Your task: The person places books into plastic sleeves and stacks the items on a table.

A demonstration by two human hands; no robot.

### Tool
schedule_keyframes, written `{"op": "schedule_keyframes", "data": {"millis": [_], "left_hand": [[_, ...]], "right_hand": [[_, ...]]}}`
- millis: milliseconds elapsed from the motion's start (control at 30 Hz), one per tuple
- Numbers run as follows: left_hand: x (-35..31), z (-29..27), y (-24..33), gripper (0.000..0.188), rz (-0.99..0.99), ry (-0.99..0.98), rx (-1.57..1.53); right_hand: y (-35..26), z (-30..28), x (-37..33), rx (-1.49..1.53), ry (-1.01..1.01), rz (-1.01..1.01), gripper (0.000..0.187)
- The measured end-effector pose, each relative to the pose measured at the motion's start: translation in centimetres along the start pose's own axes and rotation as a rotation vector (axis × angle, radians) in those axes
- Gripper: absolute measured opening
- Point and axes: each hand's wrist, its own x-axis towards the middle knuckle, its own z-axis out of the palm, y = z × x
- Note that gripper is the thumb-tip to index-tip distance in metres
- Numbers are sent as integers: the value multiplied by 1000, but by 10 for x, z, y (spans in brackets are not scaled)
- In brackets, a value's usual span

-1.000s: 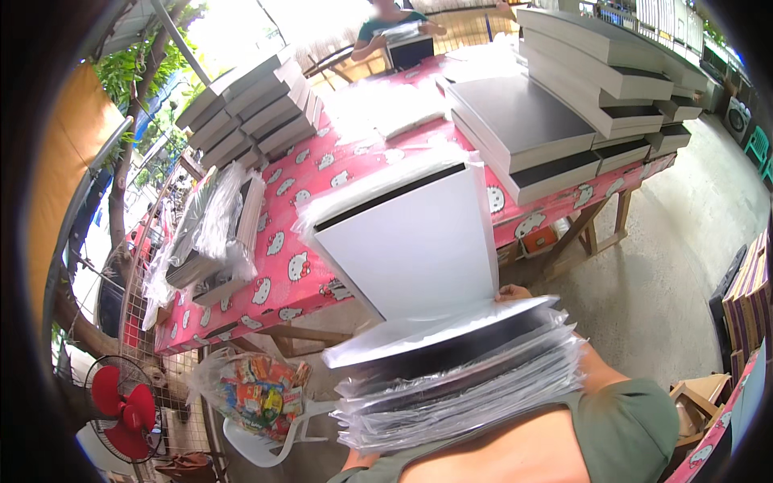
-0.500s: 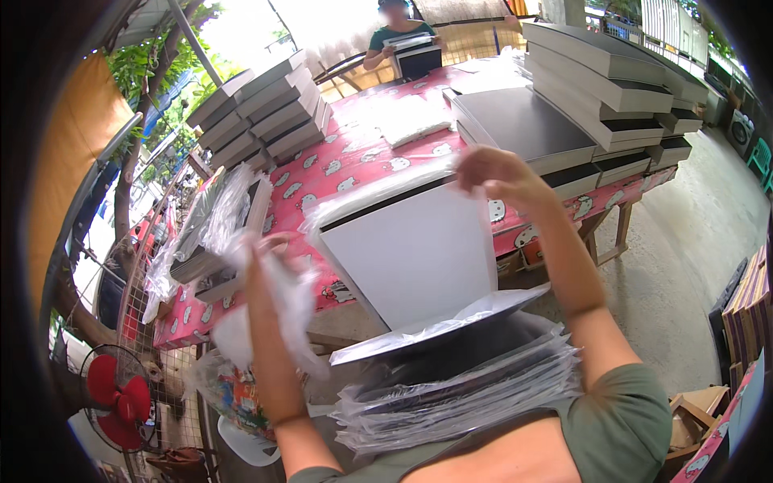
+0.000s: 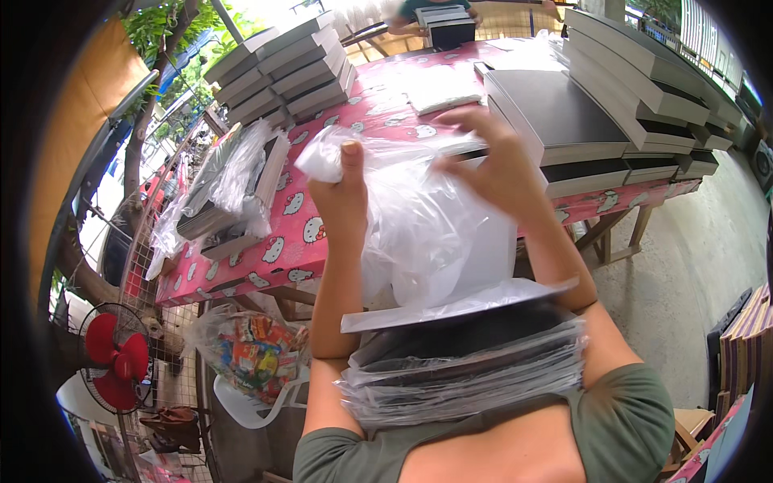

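My left hand [image 3: 341,189], its thumb up, is closed on a bunched end of a clear plastic bag [image 3: 419,229]. The bag hangs loosely over the front of an upright white panel [image 3: 491,249] with a dark strip near its top edge. My right hand [image 3: 487,157] is raised by the panel's upper right corner, slightly blurred, its fingers curved and apart with nothing seen in them. Against my chest rests a stack of dark, flat plastic-wrapped pieces [image 3: 467,362], with a pale wrapped one [image 3: 451,307] on top.
Stacked black-and-white box-like pieces stand on the pink patterned table, at far left [image 3: 302,68] and right [image 3: 555,113]. Wrapped pieces [image 3: 241,177] lie along the left edge. Below are a bag of colourful packets [image 3: 262,350] and a red fan [image 3: 117,358]. Across the table a person [image 3: 443,16] holds similar pieces.
My left hand has moved up and to the right, bringing the plastic bag in front of the white panel. My right hand has shifted slightly left, its fingers spreading.
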Motion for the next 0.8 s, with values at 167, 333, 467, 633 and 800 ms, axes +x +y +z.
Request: {"op": "schedule_keyframes", "data": {"millis": [167, 333, 467, 633, 800], "left_hand": [[-5, -3, 19, 28, -251, -336, -324], [-11, -21, -13, 25, -433, -297, -213], [-22, 0, -8, 21, -479, 8, -358], [-33, -6, -15, 19, -558, -210, -341], [-36, -10, -14, 21, -289, -48, -118]], "right_hand": [[15, 13, -16, -14, -189, 199, 27], [27, 1, -11, 123, -15, 202, 20], [17, 0, -17, 69, -75, 480, 16], [32, 6, -21, 204, 221, 159, 16], [25, 0, -28, 20, 261, 106, 20]]}}
